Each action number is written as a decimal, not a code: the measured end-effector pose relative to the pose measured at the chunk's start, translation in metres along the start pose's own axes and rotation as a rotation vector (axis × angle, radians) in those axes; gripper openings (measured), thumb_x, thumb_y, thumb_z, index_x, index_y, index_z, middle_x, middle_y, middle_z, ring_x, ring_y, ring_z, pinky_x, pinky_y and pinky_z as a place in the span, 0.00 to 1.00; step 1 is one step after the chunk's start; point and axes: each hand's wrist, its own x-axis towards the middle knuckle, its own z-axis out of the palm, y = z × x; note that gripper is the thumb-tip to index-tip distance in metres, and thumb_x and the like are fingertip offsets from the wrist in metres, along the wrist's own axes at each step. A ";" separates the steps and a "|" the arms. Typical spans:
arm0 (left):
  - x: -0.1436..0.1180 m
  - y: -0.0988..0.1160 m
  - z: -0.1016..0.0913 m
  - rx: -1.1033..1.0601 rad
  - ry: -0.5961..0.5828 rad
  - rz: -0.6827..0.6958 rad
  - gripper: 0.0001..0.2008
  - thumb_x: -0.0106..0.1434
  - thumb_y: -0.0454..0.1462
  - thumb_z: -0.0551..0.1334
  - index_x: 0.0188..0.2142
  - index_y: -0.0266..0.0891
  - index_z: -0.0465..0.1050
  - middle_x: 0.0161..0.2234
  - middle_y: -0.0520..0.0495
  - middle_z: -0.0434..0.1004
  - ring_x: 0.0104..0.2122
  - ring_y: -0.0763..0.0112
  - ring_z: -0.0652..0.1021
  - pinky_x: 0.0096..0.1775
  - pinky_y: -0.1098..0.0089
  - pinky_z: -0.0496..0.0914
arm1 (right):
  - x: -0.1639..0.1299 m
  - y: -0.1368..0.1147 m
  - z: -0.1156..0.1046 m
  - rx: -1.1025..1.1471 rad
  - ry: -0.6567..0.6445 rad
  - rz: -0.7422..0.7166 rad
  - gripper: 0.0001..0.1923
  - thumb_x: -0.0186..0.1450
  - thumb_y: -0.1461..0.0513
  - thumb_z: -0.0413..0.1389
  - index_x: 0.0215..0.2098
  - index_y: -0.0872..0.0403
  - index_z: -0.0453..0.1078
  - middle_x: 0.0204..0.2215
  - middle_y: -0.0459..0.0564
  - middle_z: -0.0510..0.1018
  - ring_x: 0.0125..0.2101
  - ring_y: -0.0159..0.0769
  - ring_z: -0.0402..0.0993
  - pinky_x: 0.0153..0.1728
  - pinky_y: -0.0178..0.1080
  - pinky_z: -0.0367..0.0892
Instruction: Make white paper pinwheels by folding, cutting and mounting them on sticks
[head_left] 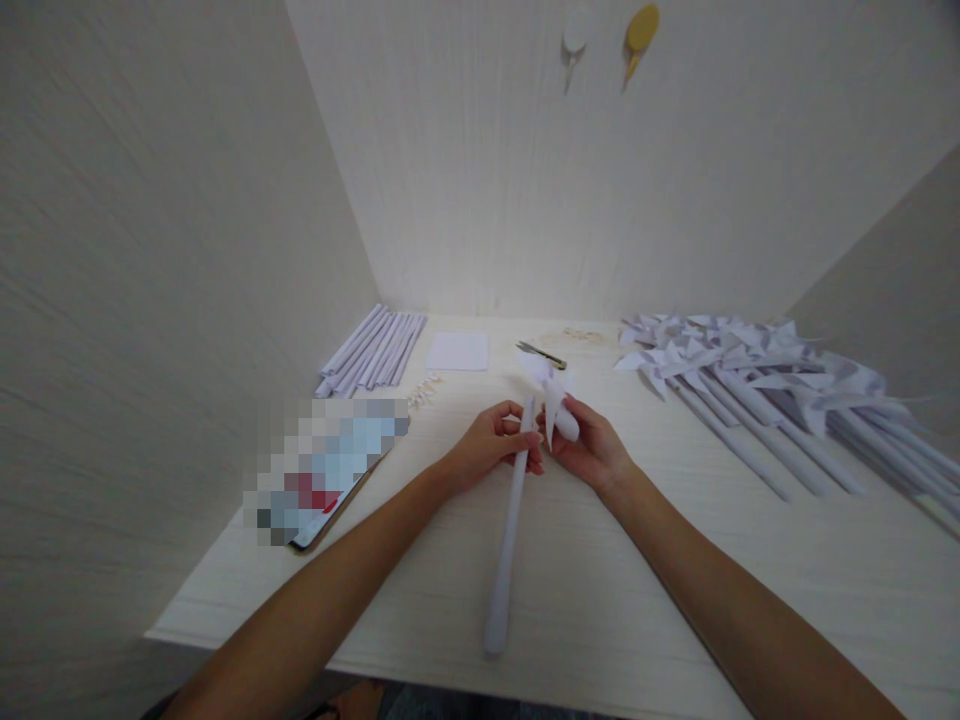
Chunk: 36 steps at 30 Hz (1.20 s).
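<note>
Both forearms enter from the lower edge and converge over the middle of the pale wood-grain table (675, 620), wrists slightly raised. The left hand (491, 447) is curled, palm turned inward, with thumb and fingers closed around the upper part of a long white rolled-paper stick (508, 540). The stick runs from that grip back toward the person, its lower end lying on the table near the front edge. The right hand (592, 450) sits just beside the left, fingers bent and pinched on the white folded-paper pinwheel head (551, 392) at the top of the stick; how tightly it grips cannot be told. The two hands are almost touching, fingertips facing each other across the stick.

Beyond the right hand, slightly to its left, lies a small pair of scissors with dark blades (540, 353). Beyond the left hand is a flat square of white paper (458, 351), and further to its left a bundle of white rolled-paper sticks (373, 352) lying side by side. Near that bundle, a few small pale fasteners (424, 390) are scattered. Well to the right of the right hand lies a heap of finished white paper pinwheels on sticks (772, 390). To the left of the left forearm is a flat blurred-out object (322, 470).
</note>
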 end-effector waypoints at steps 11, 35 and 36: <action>0.001 -0.003 -0.002 0.042 -0.013 0.017 0.19 0.44 0.42 0.67 0.29 0.37 0.59 0.18 0.53 0.73 0.18 0.73 0.75 0.22 0.74 0.68 | 0.002 0.003 -0.001 -0.076 -0.010 -0.044 0.06 0.49 0.62 0.60 0.24 0.55 0.68 0.21 0.45 0.75 0.22 0.31 0.69 0.22 0.34 0.66; 0.002 -0.003 -0.001 0.110 0.095 0.060 0.18 0.44 0.40 0.66 0.28 0.38 0.56 0.16 0.57 0.70 0.14 0.77 0.71 0.17 0.74 0.69 | -0.005 0.005 0.019 -0.193 0.077 -0.221 0.09 0.41 0.63 0.64 0.20 0.57 0.70 0.18 0.44 0.74 0.20 0.29 0.66 0.22 0.34 0.62; 0.002 -0.002 -0.001 0.114 0.095 0.057 0.18 0.45 0.40 0.66 0.28 0.38 0.56 0.16 0.57 0.70 0.14 0.77 0.71 0.17 0.74 0.69 | -0.005 0.005 0.020 -0.191 0.089 -0.225 0.09 0.40 0.63 0.64 0.20 0.56 0.71 0.19 0.44 0.74 0.20 0.29 0.66 0.23 0.34 0.62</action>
